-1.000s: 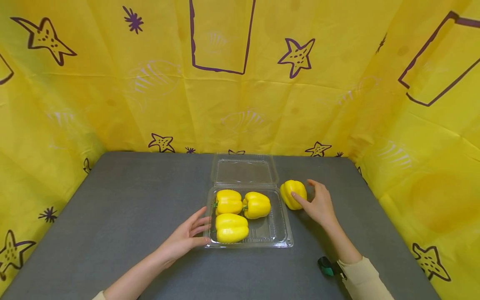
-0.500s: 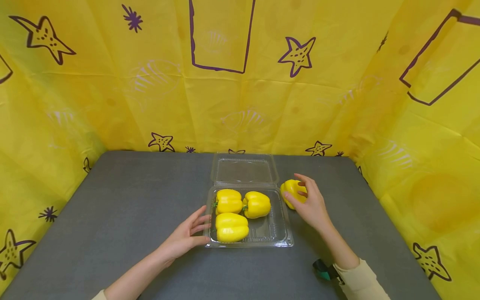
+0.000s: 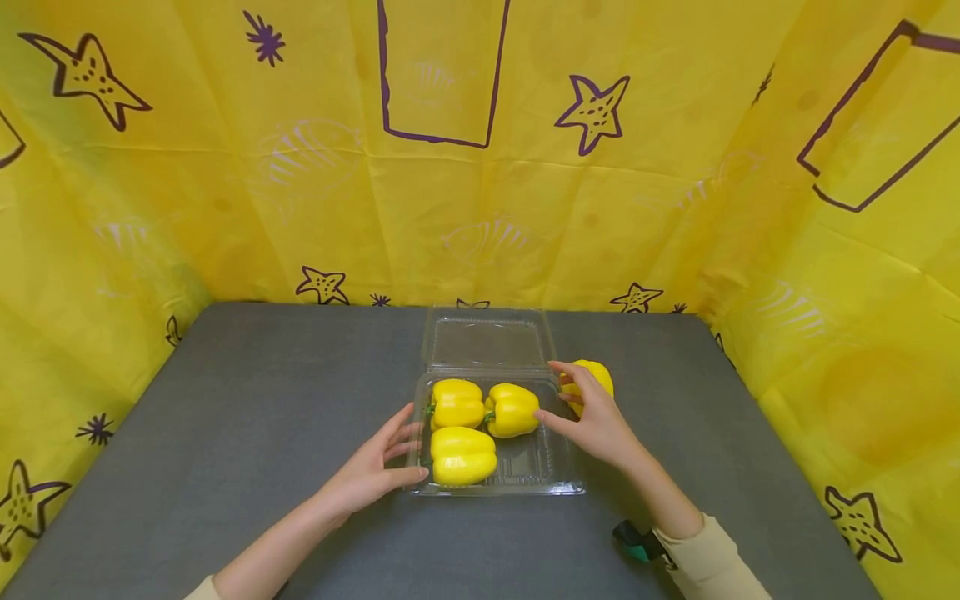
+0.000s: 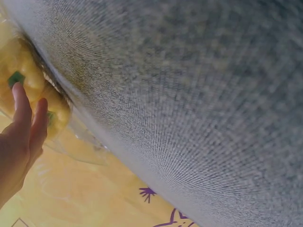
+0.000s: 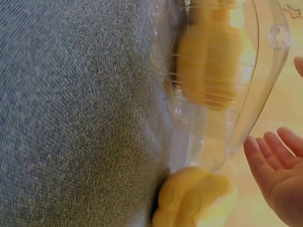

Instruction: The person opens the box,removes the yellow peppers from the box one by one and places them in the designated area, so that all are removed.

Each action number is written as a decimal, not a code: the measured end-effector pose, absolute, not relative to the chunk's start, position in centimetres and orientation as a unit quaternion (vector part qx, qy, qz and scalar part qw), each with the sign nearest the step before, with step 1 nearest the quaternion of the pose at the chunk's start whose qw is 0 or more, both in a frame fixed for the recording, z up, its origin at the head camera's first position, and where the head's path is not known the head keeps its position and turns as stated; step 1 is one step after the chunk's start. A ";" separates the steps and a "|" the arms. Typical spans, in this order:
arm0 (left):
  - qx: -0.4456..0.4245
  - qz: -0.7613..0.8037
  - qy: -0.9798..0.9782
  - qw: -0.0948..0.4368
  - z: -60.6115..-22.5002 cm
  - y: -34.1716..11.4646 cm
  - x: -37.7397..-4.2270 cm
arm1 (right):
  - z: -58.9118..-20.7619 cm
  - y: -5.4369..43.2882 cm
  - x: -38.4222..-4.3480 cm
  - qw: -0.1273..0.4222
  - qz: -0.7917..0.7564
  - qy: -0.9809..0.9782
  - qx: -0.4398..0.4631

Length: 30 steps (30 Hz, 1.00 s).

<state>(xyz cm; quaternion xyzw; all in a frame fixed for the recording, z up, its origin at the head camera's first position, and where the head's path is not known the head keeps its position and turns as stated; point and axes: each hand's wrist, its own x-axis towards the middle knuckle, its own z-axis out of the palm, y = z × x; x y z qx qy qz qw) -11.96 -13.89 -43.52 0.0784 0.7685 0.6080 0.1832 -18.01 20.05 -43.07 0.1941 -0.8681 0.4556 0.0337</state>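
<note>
A clear plastic clamshell container (image 3: 536,483) lies with its lid (image 3: 487,343) folded back on the grey table. Three yellow bell peppers (image 3: 463,457) sit in its base, at the left and back middle. My left hand (image 3: 375,467) is at the container's left side, fingers spread along the wall and thumb by the front left corner. Over the right rim is my right hand (image 3: 596,421), fingers extended, thumb tip overlapping the right-hand pepper (image 3: 513,410). Another bell pepper (image 3: 600,379) stands on the table just right of the container, partly hidden behind that hand.
Yellow printed cloth (image 3: 480,208) walls the grey table (image 3: 300,367) at the back and both sides. A dark and green strap (image 3: 636,542) shows at the right wrist, near the sleeve.
My right hand has moved left, away from the outer pepper to the container's right rim. That pepper stays in place. The left thumb has shifted slightly inward over the edge.
</note>
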 end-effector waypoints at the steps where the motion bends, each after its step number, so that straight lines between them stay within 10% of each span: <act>1: 0.078 0.607 0.769 0.184 -43.6 -13.9 -12.0 | -43.1 20.0 -18.0 0.030 0.456 -0.867 0.199; 30: 0.127 0.601 0.765 0.192 -44.1 -14.1 -12.1 | -44.3 18.2 -18.8 0.006 0.304 -0.911 0.280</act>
